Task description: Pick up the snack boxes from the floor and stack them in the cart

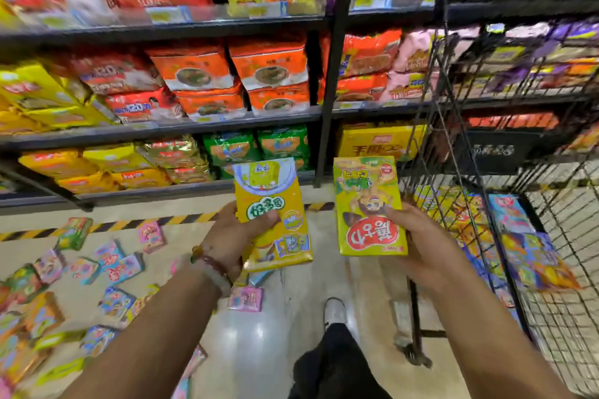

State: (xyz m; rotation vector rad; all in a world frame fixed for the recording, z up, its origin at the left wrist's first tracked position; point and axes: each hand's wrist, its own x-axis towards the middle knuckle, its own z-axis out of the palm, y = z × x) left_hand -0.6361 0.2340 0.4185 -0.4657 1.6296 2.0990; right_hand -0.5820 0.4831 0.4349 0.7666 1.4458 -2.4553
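Observation:
My left hand grips a yellow snack box with a green logo, held upright in front of me. My right hand grips a second yellow box with a red logo, held upside down beside the first. Both boxes hang above the floor, just left of the black wire cart. Several colourful boxes lie stacked flat inside the cart. Several more snack boxes lie scattered on the floor at the left.
Store shelves packed with noodle packs run across the back. A yellow-black hazard stripe marks the floor under them. My shoe and dark trouser leg stand on the glossy floor between the boxes and the cart's wheel.

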